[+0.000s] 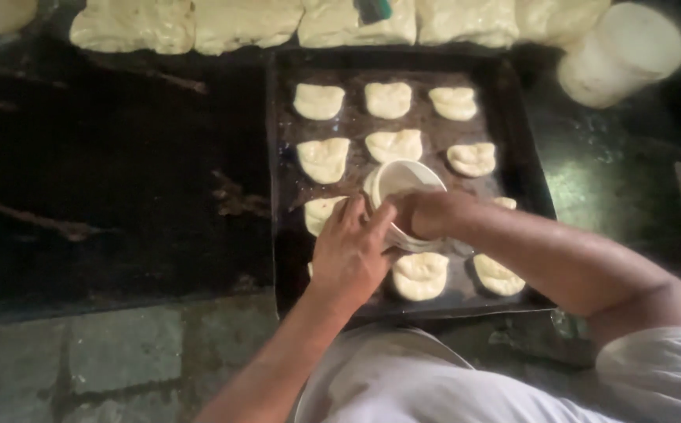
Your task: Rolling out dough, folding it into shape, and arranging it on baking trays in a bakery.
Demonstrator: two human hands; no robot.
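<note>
I see my right hand (426, 213) closed in a firm grip around the side of a small white bowl (400, 182), which is tilted over the middle of a dark, greasy baking tray (519, 149). My left hand (350, 252) lies just beside it, fingers loosely spread and pressing down on a dough piece (321, 211) at the tray's left side; that grip holds nothing, it only rests on the dough. The tray sits on a black, smeared table (113, 172) and carries pale, soft dough rounds (391, 99), each a plump lobed shape with a matte, floury skin, set in rows from far to near. Along the far edge of the table lies a row of large rough dough slabs (238, 23), lumpy and cream-coloured. A white plastic tub (618, 51) lies on its side at the far right. At the near edge I see grey stone blocks (121, 348) and my white garment (434, 384).
</note>
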